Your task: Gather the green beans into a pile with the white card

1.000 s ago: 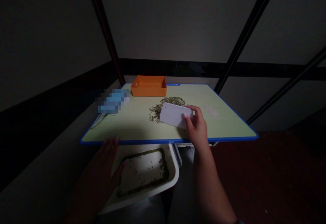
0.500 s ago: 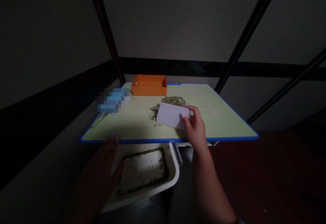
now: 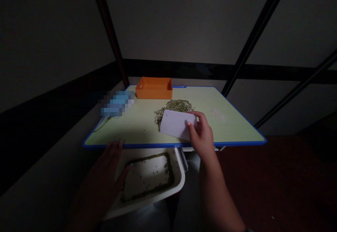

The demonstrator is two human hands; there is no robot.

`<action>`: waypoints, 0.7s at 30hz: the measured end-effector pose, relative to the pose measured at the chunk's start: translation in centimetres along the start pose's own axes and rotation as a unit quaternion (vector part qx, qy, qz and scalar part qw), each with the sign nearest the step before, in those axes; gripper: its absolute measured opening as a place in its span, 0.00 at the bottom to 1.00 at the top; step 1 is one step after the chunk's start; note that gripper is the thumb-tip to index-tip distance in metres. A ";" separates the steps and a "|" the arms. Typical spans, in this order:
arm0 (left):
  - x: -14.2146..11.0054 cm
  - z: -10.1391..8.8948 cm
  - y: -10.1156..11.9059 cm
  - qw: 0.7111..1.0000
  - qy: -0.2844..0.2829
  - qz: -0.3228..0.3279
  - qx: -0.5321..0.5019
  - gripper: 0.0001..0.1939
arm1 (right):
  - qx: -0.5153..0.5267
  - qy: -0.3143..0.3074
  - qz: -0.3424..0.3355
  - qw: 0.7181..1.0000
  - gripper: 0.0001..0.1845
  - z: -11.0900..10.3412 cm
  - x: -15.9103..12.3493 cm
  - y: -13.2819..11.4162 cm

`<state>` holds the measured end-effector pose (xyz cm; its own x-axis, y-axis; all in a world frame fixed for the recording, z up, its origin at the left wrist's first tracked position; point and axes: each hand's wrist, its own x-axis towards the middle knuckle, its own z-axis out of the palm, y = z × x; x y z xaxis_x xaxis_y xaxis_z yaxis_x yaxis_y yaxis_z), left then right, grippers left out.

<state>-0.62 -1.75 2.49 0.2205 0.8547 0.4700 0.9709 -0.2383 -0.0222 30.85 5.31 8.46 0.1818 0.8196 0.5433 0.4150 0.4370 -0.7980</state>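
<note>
My right hand (image 3: 202,133) is closed around the right end of a flat white rectangular scraper (image 3: 175,123), thumb on the near face. The scraper stands tilted on the table at the near side of a spread of small green beans (image 3: 179,104) mixed with paler grains. Some of the beans are hidden behind it. My left hand (image 3: 109,170) lies in shadow with its thumb apart from the fingers. Its fingertips are at the table's front edge, over the left side of a white plastic tub (image 3: 181,175). Green beans line the tub's bottom edges, with several scattered in the middle.
An orange open box (image 3: 154,93) stands at the back left of the pale green table (image 3: 237,130), which has a blue rim. A blurred blue item (image 3: 118,103) with a white cord lies at the left edge. A thin patch of pale grains (image 3: 218,114) lies on the right.
My right hand has drawn the scraper slightly left and toward the table's front edge, with a few beans now loose to its left. My left hand has stayed in place.
</note>
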 end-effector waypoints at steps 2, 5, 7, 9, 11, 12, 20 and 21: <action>0.0 0.1 -0.1 1.000 -0.001 -0.001 -0.003 0.38 | 0.002 0.016 0.010 1.000 0.15 -0.4 0.2 0.4; -0.1 0.2 -0.1 1.000 -0.001 -0.010 -0.007 0.38 | 0.011 0.038 0.025 0.999 0.14 -0.9 0.4 1.0; -0.2 0.3 -0.1 1.000 -0.001 -0.013 -0.007 0.38 | 0.027 0.044 0.023 0.998 0.14 -0.7 0.4 1.1; -0.2 0.3 0.0 1.000 0.000 -0.013 -0.009 0.38 | 0.047 0.037 0.015 0.998 0.14 -0.3 0.3 0.9; -0.2 0.2 0.1 1.000 0.002 -0.016 -0.012 0.38 | 0.058 0.022 0.009 0.998 0.14 0.2 0.2 0.7; -0.2 0.1 0.1 1.000 0.001 -0.017 -0.013 0.38 | 0.056 0.015 0.009 0.998 0.14 0.5 0.1 0.6; -0.2 0.0 0.2 1.000 -0.002 -0.013 -0.002 0.38 | 0.028 0.026 0.015 0.999 0.14 0.7 0.1 0.4; -0.2 0.0 0.2 1.000 -0.003 -0.013 0.001 0.38 | 0.026 0.027 0.017 0.999 0.14 0.8 0.1 0.5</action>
<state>-0.48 -1.94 2.41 0.1960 0.8637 0.4643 0.9766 -0.2148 -0.0126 30.40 5.91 7.95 0.2440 0.8131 0.5285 0.3608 0.4298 -0.8277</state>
